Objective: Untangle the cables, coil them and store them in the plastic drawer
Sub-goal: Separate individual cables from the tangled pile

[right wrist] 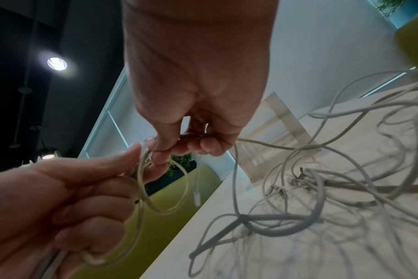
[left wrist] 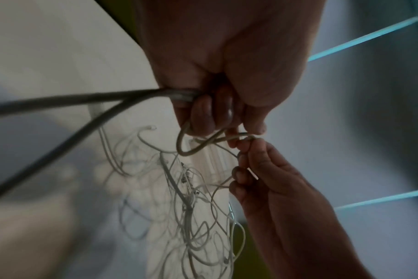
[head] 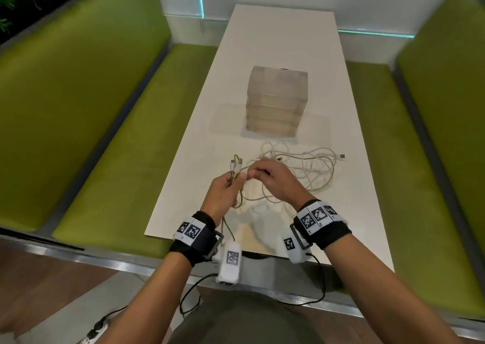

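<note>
A tangle of white cables (head: 309, 170) lies on the white table (head: 341, 212) in front of a translucent plastic drawer unit (head: 277, 102). My left hand (head: 236, 182) is raised above the table's near part and grips a bunch of cable strands (left wrist: 189, 96), their plugs (head: 234, 163) sticking up past the thumb. My right hand (head: 253, 173) is right beside it and pinches a cable strand (left wrist: 247, 138) at the left thumb tip. From both hands, loops trail down into the cable tangle (right wrist: 322, 188). The drawer unit (right wrist: 279, 136) has all its drawers closed.
Green cushioned benches (head: 118, 146) run along both long sides of the table. A loose USB plug (head: 342, 156) lies at the tangle's right end. Black wrist-camera leads (head: 319, 278) hang below my forearms at the table's near edge.
</note>
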A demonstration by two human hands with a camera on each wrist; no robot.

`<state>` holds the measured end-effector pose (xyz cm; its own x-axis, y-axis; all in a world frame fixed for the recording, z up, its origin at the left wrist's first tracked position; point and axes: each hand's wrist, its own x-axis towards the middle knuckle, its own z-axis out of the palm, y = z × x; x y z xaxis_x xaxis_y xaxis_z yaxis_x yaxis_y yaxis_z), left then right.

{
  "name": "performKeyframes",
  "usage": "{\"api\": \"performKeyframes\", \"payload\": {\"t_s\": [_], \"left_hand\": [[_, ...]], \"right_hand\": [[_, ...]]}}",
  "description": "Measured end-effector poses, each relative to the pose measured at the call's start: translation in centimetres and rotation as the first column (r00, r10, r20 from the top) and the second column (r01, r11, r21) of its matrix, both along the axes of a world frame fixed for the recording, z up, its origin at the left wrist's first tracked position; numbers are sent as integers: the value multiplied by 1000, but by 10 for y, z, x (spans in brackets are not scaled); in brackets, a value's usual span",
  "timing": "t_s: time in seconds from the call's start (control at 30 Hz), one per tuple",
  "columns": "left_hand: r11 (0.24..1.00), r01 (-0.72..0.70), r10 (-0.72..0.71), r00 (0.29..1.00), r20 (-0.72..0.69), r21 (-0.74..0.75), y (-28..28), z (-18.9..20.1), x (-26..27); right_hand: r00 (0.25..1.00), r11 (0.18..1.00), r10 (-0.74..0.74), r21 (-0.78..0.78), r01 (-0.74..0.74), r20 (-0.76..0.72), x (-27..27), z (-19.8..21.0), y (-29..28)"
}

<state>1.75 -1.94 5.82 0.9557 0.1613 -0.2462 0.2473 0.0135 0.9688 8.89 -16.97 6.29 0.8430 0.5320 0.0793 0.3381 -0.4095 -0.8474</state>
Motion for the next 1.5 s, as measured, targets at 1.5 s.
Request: {"api": "performKeyframes", "payload": {"t_s": [1.5], "left_hand": [[944,-328,329,942,72,-21,52,19,-2]], "right_hand": [[991,944,-132,-304,128,5,15,-4,-19]]}}
